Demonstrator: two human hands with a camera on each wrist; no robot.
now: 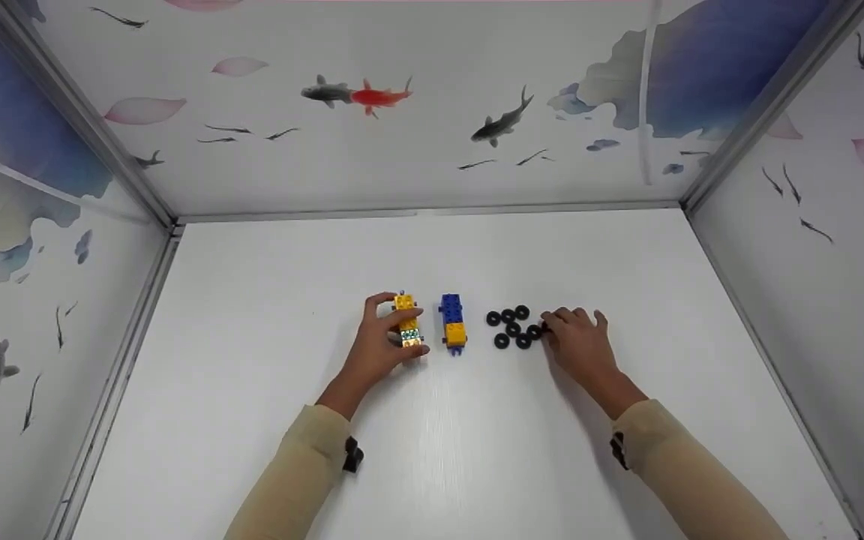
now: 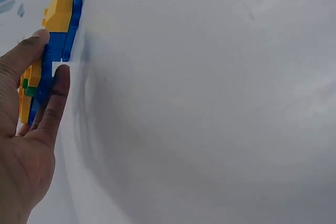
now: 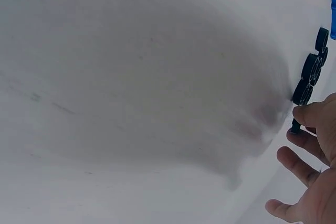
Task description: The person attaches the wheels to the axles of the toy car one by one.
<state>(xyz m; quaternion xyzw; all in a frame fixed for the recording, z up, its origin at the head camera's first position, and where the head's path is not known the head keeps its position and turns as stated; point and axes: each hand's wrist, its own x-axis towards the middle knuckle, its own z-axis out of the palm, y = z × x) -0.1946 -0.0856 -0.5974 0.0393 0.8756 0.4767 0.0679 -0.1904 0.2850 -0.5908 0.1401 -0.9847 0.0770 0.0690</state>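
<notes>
Yellow toy bricks with a green section form a model (image 1: 409,325) gripped by the left hand (image 1: 376,346) of a person at a white table (image 1: 439,450), well in from its left edge and short of its back edge. Just beside it, toward the right edge, lies a blue-and-yellow model (image 1: 452,311). Farther that way, the right hand (image 1: 583,349), well apart from the left, pinches a black wheel (image 3: 295,125) between thumb and finger beside a cluster of similar wheels (image 1: 513,330).

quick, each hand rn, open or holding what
Left hand: holding a yellow-and-blue block toy.
Right hand: pinching a black wheel.
</notes>
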